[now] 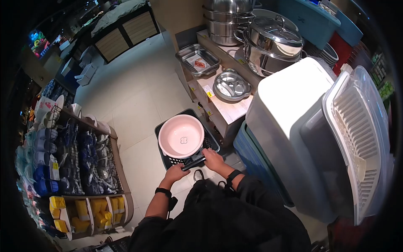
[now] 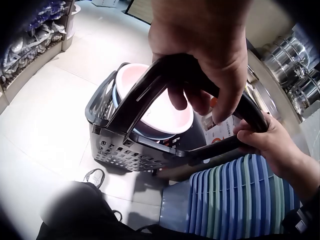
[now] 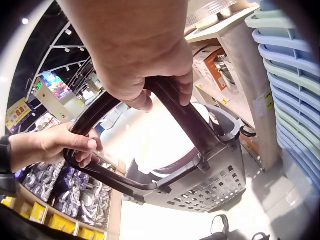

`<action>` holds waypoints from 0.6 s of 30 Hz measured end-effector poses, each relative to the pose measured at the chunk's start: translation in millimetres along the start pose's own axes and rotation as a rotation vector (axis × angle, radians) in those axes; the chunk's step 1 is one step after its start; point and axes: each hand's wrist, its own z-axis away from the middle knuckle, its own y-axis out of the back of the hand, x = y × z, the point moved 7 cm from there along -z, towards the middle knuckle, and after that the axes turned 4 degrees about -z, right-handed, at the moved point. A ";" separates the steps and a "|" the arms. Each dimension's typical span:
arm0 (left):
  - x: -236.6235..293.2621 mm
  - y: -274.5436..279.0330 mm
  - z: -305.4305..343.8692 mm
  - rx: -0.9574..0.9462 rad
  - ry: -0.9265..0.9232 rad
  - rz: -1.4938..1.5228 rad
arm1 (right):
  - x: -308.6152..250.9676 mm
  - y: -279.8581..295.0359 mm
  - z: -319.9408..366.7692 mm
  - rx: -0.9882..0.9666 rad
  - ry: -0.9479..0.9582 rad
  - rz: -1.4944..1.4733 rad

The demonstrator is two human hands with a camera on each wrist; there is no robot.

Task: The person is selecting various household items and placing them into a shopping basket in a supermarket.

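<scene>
A dark shopping basket (image 2: 125, 150) with perforated sides carries a pink basin (image 1: 181, 133), which has a clover-shaped mark on its bottom. Below the pink rim, a blue basin edge (image 2: 146, 131) shows in the left wrist view. My left hand (image 1: 174, 174) grips one end of the basket's black handle (image 1: 194, 163). Around the other end of that handle curl the fingers of my right hand (image 1: 213, 160). The basket is in front of my legs, its handle raised over the near side of the basin.
To the right, a shelf holds a divided steel dish (image 1: 231, 85), steel trays (image 1: 198, 59) and a lidded pot (image 1: 275, 42). Nearer stand a large white plastic bin (image 1: 289, 96), a dish rack (image 1: 357, 138) and stacked blue-green tubs (image 2: 235, 195). A goods rack (image 1: 88, 164) borders the left.
</scene>
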 end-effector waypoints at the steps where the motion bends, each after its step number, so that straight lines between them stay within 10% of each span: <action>1: -0.2 4.3 -6.0 -0.035 0.013 0.016 | 0.1 0.3 -5.1 0.003 -0.005 -0.004; 18: -38.3 53.7 -101.9 -0.274 -0.080 0.142 | 2.5 5.1 -39.8 0.196 -0.202 -0.087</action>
